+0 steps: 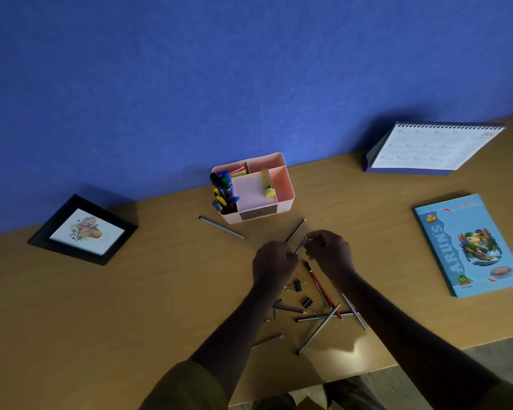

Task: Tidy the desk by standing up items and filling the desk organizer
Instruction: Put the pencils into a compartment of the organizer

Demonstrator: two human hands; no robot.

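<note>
head view: left hand (274, 261) and right hand (329, 253) both pinch one dark pencil (298, 247), near the pink desk organizer (282, 199) (one slot packed with markers (224, 184)). risk: the tip catches on those markers and the pencil slips onto the desk (160, 291).

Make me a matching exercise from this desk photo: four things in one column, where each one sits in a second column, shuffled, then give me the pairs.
Column one:
1 picture frame
2 calendar
3 notebook
4 organizer

Column two:
A right side, lying flat, nearer than the calendar
B centre back, beyond the left hand and right hand, which pinch a pencil
C far left
D back right, standing up

Pairs: 1-C, 2-D, 3-A, 4-B
</note>
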